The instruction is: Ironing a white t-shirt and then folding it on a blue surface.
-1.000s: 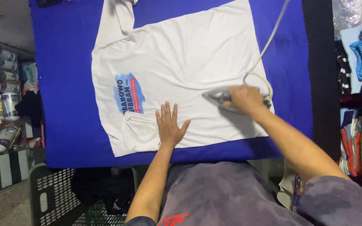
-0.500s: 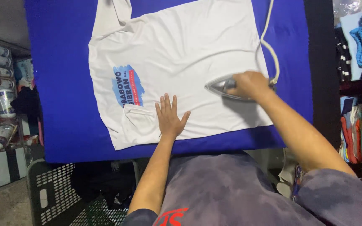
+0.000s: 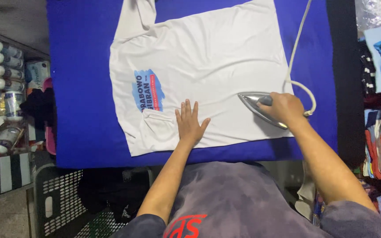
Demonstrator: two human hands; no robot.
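The white T-shirt lies flat on the blue table. The left hand presses on the shirt near its lower edge, beside the blue printed patch, with the fingers spread wide. The right hand holds the steam iron, fingers closed around its handle. Since a moment ago the iron has moved slightly left, toward the left hand, so the pass across the lower part of the shirt seems to continue. The white cord runs up from the iron.

1 tee, 1 iron, 2 hands.
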